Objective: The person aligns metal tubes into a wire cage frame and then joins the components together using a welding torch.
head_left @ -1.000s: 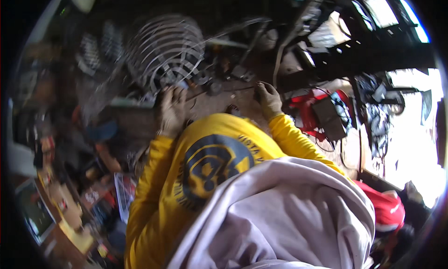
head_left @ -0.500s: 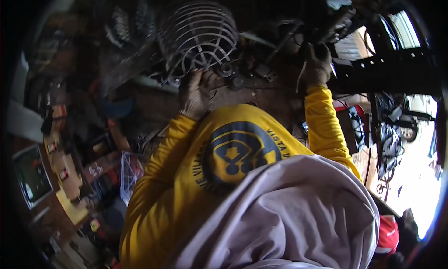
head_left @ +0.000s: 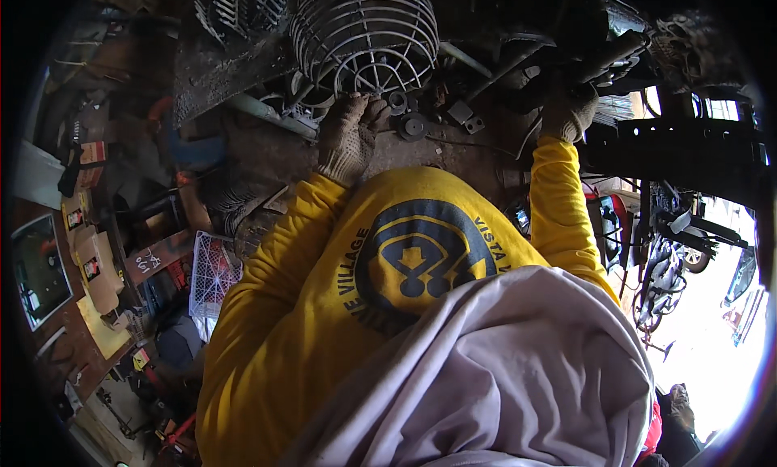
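A grey wire cage [head_left: 366, 36] with curved bars rests at the far middle of a dark, grimy bench top [head_left: 465, 161]. My left hand [head_left: 346, 137], in a knitted work glove, is right at its near end with the fingers curled in; what they pinch, if anything, is hidden. Just right of these fingers lie a dark round disc [head_left: 413, 127] and a small metal block [head_left: 464, 115]. Farther right my gloved right hand [head_left: 570, 116] is closed beside a dark metal bar [head_left: 611, 56]. Shadow hides what it grips. A thin cable [head_left: 529, 133] curves down next to it.
Spring-like metal pieces [head_left: 229, 10] stand at the far left. A perforated dark beam [head_left: 680, 139] crosses the right side. On the left are a white plastic crate [head_left: 214, 277] and cluttered shelving. Bright daylight enters at the right, past hanging parts [head_left: 665, 261].
The view has shifted, so the cage and bench sit higher in it. My left hand stays at the cage's near end. The right hand has moved slightly right, toward the dark bar.
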Demonstrator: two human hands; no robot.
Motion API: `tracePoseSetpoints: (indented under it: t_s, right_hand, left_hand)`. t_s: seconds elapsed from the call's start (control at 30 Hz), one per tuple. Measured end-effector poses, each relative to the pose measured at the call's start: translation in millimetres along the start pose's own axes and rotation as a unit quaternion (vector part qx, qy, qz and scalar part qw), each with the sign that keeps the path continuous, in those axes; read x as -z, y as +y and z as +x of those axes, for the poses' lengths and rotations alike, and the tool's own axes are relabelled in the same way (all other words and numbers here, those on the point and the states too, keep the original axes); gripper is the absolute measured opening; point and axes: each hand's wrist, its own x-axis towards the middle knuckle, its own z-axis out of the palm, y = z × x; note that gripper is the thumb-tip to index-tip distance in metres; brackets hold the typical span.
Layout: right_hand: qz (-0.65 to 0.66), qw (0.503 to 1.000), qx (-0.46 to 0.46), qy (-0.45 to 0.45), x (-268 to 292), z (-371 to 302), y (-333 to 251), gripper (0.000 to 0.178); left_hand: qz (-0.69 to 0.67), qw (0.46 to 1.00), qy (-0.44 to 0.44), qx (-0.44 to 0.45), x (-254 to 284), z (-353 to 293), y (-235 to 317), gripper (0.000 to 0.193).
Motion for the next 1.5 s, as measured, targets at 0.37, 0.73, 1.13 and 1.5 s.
tracePoseSetpoints:
  t_s: [0.37,0.73,1.13,1.5]
  right_hand:
    - [-0.094,0.995,-0.023,0.004,27,-3,-44,0.049]
    - [-0.070,0.989,0.117,-0.063,94,-5,-50,0.027]
    - [0.287,0.902,0.008,-0.323,82,-119,-73,0.047]
    - [0.415,0.763,-0.063,-0.491,71,-97,-73,0.036]
  left_hand:
    - [0.006,1.000,-0.017,0.011,5,1,4,0.014]
    - [0.250,0.946,-0.105,-0.177,-5,-6,-3,0.027]
    - [-0.002,0.984,-0.158,-0.084,-4,4,0,0.005]
    - [0.030,0.996,0.013,-0.081,-21,-10,1,0.010]
